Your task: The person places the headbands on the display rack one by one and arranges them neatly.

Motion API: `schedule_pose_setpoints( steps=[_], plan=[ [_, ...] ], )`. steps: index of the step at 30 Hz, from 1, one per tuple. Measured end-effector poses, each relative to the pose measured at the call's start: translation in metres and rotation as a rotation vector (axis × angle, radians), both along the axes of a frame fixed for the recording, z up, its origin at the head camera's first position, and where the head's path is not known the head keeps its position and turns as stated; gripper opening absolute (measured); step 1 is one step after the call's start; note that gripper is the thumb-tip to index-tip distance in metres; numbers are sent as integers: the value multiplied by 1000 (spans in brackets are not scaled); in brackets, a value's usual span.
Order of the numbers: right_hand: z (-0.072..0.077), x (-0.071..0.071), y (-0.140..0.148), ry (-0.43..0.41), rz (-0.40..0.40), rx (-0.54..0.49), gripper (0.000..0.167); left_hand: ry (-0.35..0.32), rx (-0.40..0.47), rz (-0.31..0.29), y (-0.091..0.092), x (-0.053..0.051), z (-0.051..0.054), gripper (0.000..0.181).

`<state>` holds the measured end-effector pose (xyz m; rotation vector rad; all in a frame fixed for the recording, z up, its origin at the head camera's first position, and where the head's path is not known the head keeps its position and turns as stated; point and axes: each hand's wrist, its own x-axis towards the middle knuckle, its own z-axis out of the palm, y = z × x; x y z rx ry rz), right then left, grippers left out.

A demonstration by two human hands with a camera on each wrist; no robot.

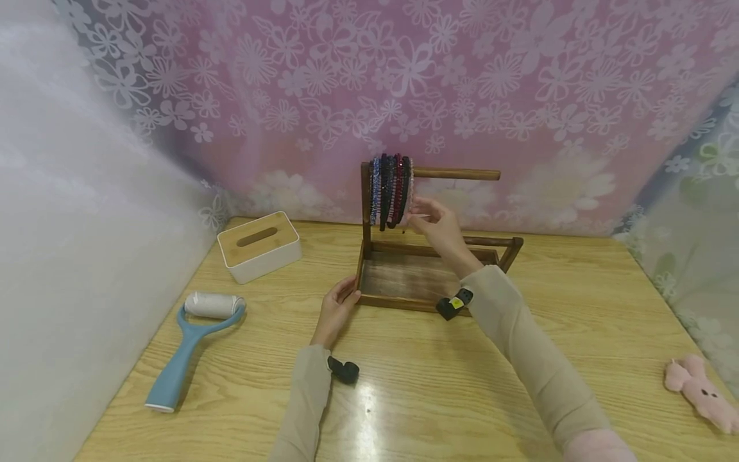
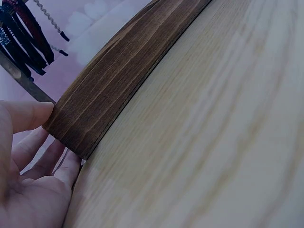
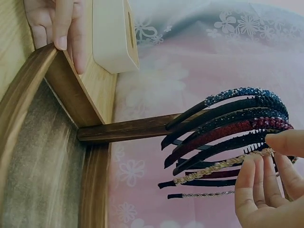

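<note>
A dark wooden stand (image 1: 398, 302) has a shallow tray base, an upright post and a horizontal bar. Several glittery headbands (image 1: 390, 192) hang side by side from the bar near the post, in blue, black and dark red. At the outer end of the row, my right hand (image 1: 443, 232) pinches a pale beaded headband (image 3: 216, 167) between thumb and fingers. My left hand (image 1: 336, 312) grips the tray's front left corner, the thumb on its edge (image 2: 56, 107) and the fingers around the outer side.
A white tissue box (image 1: 271, 256) with a wooden lid stands left of the stand. Nearer lies a lint roller (image 1: 185, 353) with a blue handle. A pink plush toy (image 1: 701, 393) lies at the table's right edge. Floral cloth (image 1: 346, 83) hangs behind the table.
</note>
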<state>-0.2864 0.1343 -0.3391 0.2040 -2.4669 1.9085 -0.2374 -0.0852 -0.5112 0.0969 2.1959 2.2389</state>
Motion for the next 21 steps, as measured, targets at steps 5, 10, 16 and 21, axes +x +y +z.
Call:
schedule_pose_setpoints(
  steps=[5,10,16,21],
  plan=[
    [-6,8,6,-8,16,-22,46,-14,8,-4,0,0,0,46],
    [-13,20,16,-22,6,-43,46,-19,10,-16,2,7,12,45],
    [-28,36,33,-39,16,-94,43,-30,-2,-27,3,14,28,45],
    [-46,48,50,-28,38,-95,33,-23,5,-15,1,8,15,45]
  ],
)
